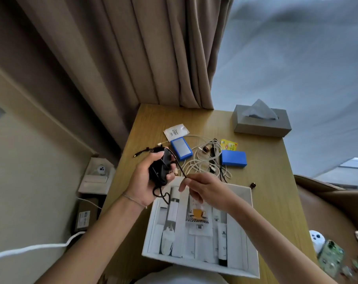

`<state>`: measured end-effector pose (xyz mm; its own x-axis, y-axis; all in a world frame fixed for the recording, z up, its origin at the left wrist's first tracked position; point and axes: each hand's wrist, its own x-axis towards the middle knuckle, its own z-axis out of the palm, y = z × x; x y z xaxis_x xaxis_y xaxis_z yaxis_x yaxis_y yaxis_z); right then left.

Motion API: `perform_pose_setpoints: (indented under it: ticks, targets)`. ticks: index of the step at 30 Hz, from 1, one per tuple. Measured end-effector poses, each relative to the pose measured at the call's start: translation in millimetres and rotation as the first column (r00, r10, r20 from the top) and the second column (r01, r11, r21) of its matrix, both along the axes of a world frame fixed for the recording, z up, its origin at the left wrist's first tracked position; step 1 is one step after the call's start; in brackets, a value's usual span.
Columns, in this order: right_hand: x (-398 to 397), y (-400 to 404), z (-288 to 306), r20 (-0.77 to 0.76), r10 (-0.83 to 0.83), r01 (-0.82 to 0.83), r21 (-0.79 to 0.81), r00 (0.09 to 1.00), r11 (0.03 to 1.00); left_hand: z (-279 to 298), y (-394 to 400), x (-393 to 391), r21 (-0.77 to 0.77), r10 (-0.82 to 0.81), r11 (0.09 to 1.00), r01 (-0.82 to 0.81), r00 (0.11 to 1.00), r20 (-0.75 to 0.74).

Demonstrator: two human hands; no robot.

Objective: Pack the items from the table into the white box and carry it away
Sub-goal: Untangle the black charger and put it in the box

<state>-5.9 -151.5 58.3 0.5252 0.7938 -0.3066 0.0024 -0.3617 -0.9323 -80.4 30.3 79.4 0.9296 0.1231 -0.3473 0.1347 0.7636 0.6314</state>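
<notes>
My left hand [144,181] grips a black adapter [160,168] above the table's near left part. Its black cable [179,166] loops around it and runs to my right hand [206,189], which pinches the cable just above the white box [153,228]. The box sits at the table's near edge, holding several white tubes and sachets. Farther back lie two blue boxes [181,149] [234,158], tangled white cables [202,158], a white sachet [175,132], a yellow packet [229,144] and a small brown cap [253,185].
A grey tissue box [261,123] stands at the wooden table's [276,181] far right. Brown curtains hang behind. A brown armchair [333,212] on the right holds a phone and small items. Boxes and a white cable lie on the floor at left.
</notes>
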Motion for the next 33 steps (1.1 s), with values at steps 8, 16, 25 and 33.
perform_pose_setpoints:
  ticks: [8, 16, 25, 33]
  targets:
    - [-53.2, -33.4, -37.2, 0.075, 0.185, -0.148, -0.347, 0.98, 0.926, -49.7, -63.0, -5.7, 0.02, -0.067, 0.997, 0.078, 0.936, -0.347]
    - [-47.4, -92.0, -43.5, 0.207, 0.012, 0.087, -0.462, 0.978, 0.883, -77.0, -102.2, -13.2, 0.46, -0.042, 0.839, 0.289, 0.879, -0.475]
    - [-35.4, -115.7, -36.7, 0.217, -0.309, 0.366, -0.314, 0.926, 0.876, -118.1, -120.1, -24.4, 0.731, -0.416, 0.122, 0.672, 0.703, -0.577]
    - [-31.1, -113.6, -41.7, 0.219, -0.301, 0.358, -0.303, 0.928, 0.883, -144.6, -136.6, -43.2, 0.755, -0.556, -0.32, 0.573, 0.532, -0.639]
